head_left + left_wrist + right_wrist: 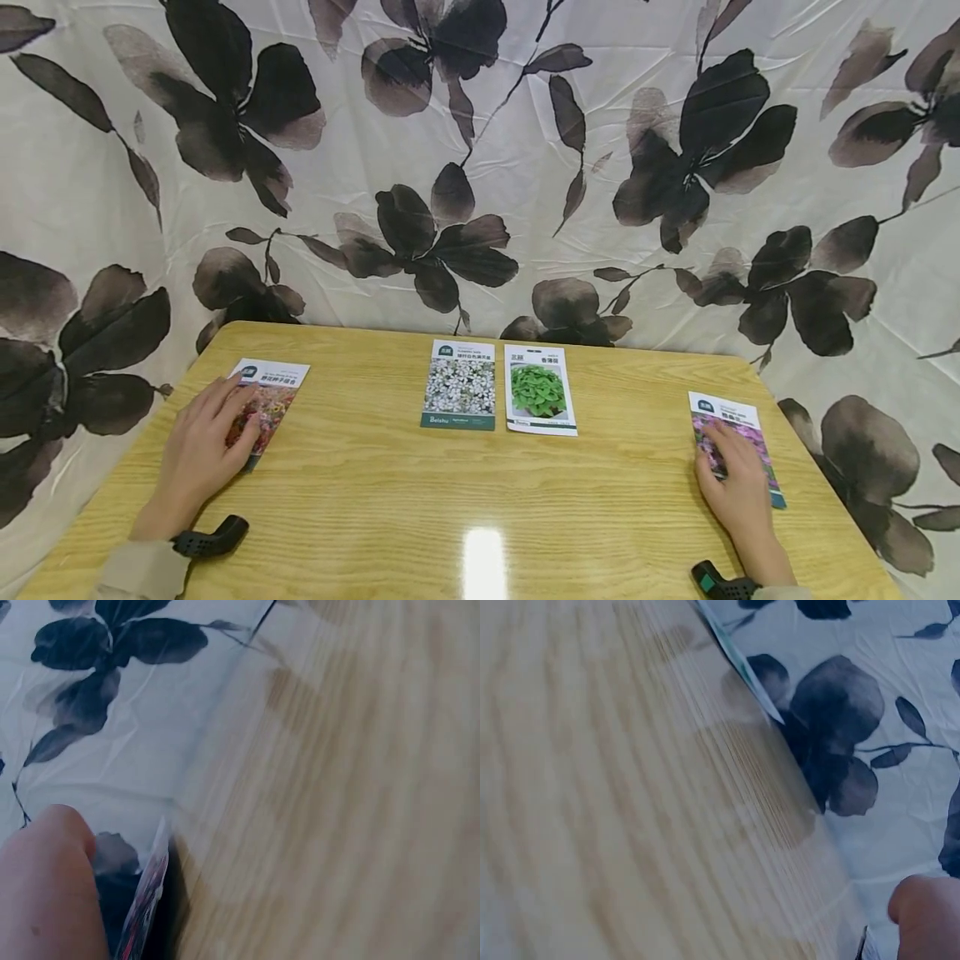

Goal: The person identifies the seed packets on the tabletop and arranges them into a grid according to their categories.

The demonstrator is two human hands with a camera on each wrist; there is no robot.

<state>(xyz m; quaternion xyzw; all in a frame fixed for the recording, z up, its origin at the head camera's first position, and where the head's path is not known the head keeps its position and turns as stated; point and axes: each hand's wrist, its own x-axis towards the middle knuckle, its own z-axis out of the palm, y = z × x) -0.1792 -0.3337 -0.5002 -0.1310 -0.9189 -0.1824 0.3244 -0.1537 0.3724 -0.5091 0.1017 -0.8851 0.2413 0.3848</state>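
Note:
My left hand (202,442) rests on a seed packet (281,392) with red and orange flowers, at the table's left side. Its thumb (49,892) and the packet's edge show in the left wrist view. Over on the right, my right hand (738,483) lies on another seed packet (738,412), printed with purple-pink flowers; fingertips touch its front. That hand's thumb (930,915) appears at the corner of the right wrist view. Between the hands, two more packets lie side by side: one with white flowers (459,387), one with green leaves (538,392).
The packets lie on a light wooden table (360,500) with rounded far corners. Behind it hangs a white cloth (540,242) with dark flower prints. A black wrist strap (210,537) is on the left wrist, and a similar one (723,583) on the right.

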